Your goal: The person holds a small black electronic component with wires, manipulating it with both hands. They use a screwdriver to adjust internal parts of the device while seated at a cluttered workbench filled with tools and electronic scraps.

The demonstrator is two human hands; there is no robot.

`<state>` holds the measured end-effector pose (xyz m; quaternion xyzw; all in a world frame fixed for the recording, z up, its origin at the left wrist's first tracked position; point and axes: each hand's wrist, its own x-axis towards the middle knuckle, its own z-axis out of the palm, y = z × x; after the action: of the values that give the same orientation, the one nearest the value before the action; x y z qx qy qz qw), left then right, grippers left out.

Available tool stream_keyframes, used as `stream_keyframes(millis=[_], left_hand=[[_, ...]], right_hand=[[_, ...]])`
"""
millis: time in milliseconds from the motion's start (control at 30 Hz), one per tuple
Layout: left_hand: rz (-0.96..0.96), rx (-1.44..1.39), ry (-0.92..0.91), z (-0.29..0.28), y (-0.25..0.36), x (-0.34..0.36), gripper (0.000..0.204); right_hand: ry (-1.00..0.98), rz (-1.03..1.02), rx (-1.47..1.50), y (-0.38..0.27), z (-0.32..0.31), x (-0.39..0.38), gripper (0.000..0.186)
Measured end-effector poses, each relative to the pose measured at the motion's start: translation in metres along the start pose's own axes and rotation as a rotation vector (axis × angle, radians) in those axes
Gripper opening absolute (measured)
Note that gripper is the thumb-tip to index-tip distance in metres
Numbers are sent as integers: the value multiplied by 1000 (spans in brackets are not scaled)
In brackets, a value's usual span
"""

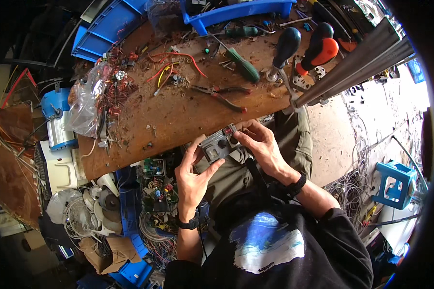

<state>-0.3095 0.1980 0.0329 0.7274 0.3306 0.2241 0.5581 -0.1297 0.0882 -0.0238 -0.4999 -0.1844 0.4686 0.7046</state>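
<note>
Over my lap, just off the near edge of the wooden bench, I hold a small grey panel (215, 151) by its two ends. It has a red part like a switch at its right end, black round parts in the middle and a pale square opening at the left. My left hand (192, 179) pinches its left end between the thumb below and the fingers above. At the right end, my right hand (262, 147) grips it, thumb near the red part. The panel's underside is hidden.
On the bench (130, 139) lie red-handled pliers (222, 94), a green screwdriver (243, 66), wire scraps (171, 67) and a heap of copper coils (119, 89). Metal bars (352, 62) jut in from the right. Circuit boards (154, 185) and loose parts fill the lower left.
</note>
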Motion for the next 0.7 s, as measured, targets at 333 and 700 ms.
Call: stream_keyframes(millis=[333,700], left_hand=[[21,55,-11,-2,2,4,69],[1,55,-13,-4,1,4,69]], right_hand=[[23,-9,61,5,1,-1,23],[21,13,38,5,2,1,21]])
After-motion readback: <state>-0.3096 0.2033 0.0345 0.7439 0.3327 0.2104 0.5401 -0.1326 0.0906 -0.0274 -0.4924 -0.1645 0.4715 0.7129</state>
